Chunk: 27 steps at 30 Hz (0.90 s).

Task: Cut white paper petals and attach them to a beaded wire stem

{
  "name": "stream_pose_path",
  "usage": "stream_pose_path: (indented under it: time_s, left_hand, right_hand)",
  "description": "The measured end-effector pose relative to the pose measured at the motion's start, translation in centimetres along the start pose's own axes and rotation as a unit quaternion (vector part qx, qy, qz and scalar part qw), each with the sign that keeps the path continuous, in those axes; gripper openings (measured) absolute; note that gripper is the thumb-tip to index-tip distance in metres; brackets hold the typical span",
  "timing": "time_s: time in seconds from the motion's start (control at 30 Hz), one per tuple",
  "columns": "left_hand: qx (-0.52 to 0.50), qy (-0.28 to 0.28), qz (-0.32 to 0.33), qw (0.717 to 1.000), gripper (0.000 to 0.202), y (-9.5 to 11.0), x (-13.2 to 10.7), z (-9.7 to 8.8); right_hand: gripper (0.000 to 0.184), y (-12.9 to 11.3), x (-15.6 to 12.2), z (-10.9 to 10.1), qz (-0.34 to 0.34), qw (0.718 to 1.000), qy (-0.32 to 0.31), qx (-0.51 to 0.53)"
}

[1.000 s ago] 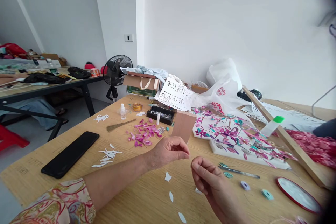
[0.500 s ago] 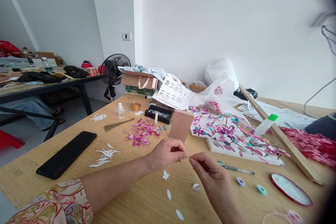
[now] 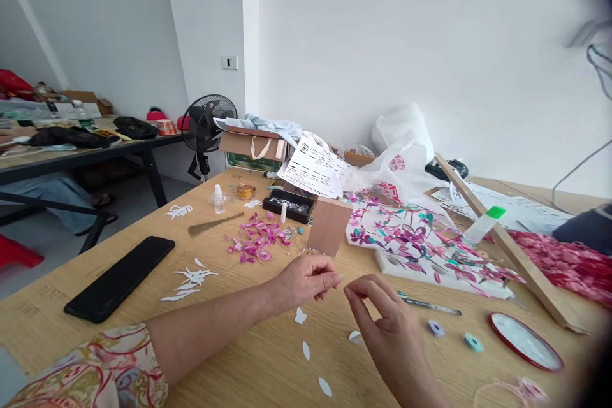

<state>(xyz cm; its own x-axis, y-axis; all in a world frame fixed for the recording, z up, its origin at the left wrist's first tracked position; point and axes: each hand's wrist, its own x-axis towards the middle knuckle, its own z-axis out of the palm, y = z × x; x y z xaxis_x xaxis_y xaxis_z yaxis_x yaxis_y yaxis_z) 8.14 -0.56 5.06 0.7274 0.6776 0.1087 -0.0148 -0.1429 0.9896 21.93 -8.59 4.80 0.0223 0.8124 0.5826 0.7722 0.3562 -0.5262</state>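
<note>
Both hands hover over the worktop [image 3: 268,370] near its front edge, fingertips facing, a small gap between them. Left hand [image 3: 306,280]: fingers curled, thumb and forefinger pinched; whatever is held is too small to make out. Right hand [image 3: 387,325]: thumb and forefinger pinched together likewise, other fingers loosely bent; contents not visible.

Directly below the hands, flat on the wood: white paper petals [image 3: 300,315], four or so, scattered toward the front edge. Left of them, more white cut-outs [image 3: 191,280] and a black phone [image 3: 119,277] near the left edge.

Behind the left hand: a small wooden block [image 3: 327,226] upright, pink petals [image 3: 258,243] just to its left. Right of the block, a floral panel [image 3: 421,245]. Tweezers [image 3: 428,306] lie near the right hand; beyond them, two paper coils [image 3: 454,335] and a red-rimmed lid [image 3: 526,341].
</note>
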Motion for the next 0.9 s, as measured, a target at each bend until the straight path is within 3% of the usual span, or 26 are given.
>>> stream_pose_path:
  time_s: [0.23,0.37,0.53,0.67,0.9]
  left_hand:
    - [0.113,0.005,0.066,0.991,0.026,-0.1,-0.3,-0.2]
    - [0.088,-0.004,0.062,0.994,0.027,-0.5,-0.3,-0.2]
    - [0.114,0.024,0.077,0.990,0.027,-1.0,0.0,-0.2]
    - [0.063,0.040,0.050,0.996,0.032,-1.0,0.2,-0.5]
    - [0.013,-0.015,0.011,1.000,0.033,-1.2,-0.1,-0.1]
  right_hand:
    - [0.017,0.0,0.2,0.0,-0.007,1.000,-0.016,-0.009]
    - [0.019,0.0,0.2,-0.2,-0.004,1.000,-0.030,-0.005]
    - [0.015,0.3,0.0,-0.2,-0.031,0.999,-0.003,-0.043]
    - [0.013,0.5,0.0,-0.2,-0.063,0.995,0.018,-0.073]
    - [0.013,0.5,-0.1,0.1,-0.079,0.993,0.007,-0.092]
